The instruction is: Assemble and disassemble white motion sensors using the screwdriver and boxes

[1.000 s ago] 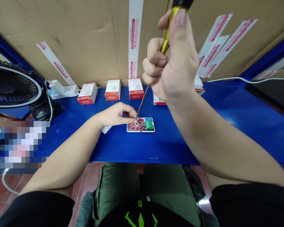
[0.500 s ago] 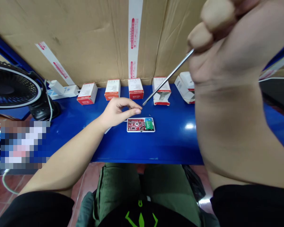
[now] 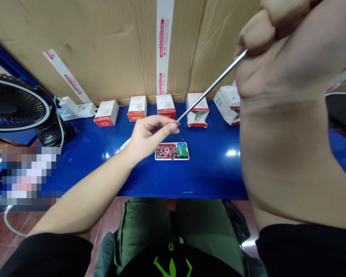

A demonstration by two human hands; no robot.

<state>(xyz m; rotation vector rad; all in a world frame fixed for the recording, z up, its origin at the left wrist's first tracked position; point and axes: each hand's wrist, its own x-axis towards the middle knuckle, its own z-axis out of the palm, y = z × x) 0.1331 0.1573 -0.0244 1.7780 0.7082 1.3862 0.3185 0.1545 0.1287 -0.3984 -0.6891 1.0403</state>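
Note:
My right hand (image 3: 279, 65) is raised close to the camera, closed around a screwdriver (image 3: 210, 88) whose metal shaft slants down to the left. My left hand (image 3: 150, 134) hovers above the blue table (image 3: 219, 173), thumb and fingers pinched at the screwdriver's tip; whatever they hold is too small to see. Just below and to the right of that hand lies an opened white device (image 3: 172, 151) with a red circuit board and a green battery. A white cover piece (image 3: 121, 146) peeks out behind my left wrist.
Several small red-and-white boxes (image 3: 137, 107) line the back of the table before a cardboard wall (image 3: 103, 46). A black fan (image 3: 20, 107) and a white power adapter (image 3: 75, 109) stand at the left. My green-trousered legs sit below the table edge.
The screwdriver lifted off the circuit board and swung up to the right, close to the camera. My left hand rose from the device to pinch at the screwdriver's tip.

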